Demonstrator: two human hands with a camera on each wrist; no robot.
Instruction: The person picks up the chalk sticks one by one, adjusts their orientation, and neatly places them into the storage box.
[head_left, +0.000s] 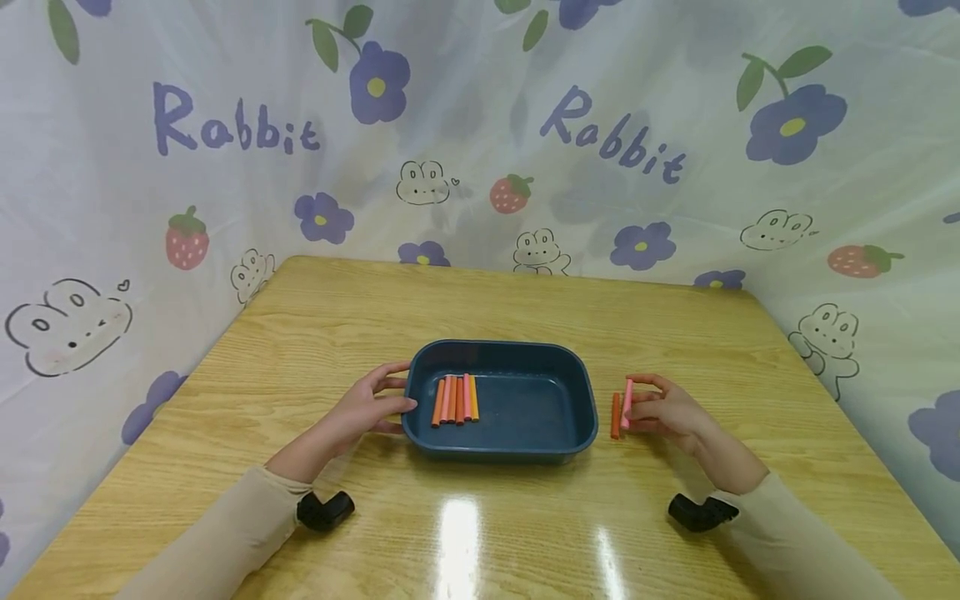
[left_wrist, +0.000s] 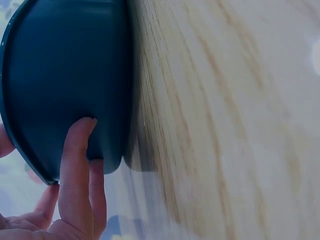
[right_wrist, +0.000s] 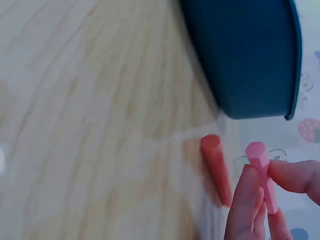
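A dark blue plastic bin (head_left: 525,451) stands on the wooden table, several orange, pink and yellow crayons (head_left: 454,400) lined up inside at its left. My left hand (head_left: 367,408) touches the bin's left end; in the left wrist view its fairly straight fingers (left_wrist: 76,175) rest against the outer wall and around the rim. Right of the bin, my right hand (head_left: 671,415) pinches a pink hexagonal crayon (right_wrist: 259,155) between thumb and fingers. Just left of it lies an orange-red crayon (head_left: 616,415) on the table, apart from the bin. The right palm is out of sight.
The wooden table (head_left: 360,308) extends around the bin on every side. A white cloth (head_left: 465,100) printed with rabbits, flowers and strawberries hangs behind and at both sides. Black wrist devices (head_left: 325,510) sit at both sleeves.
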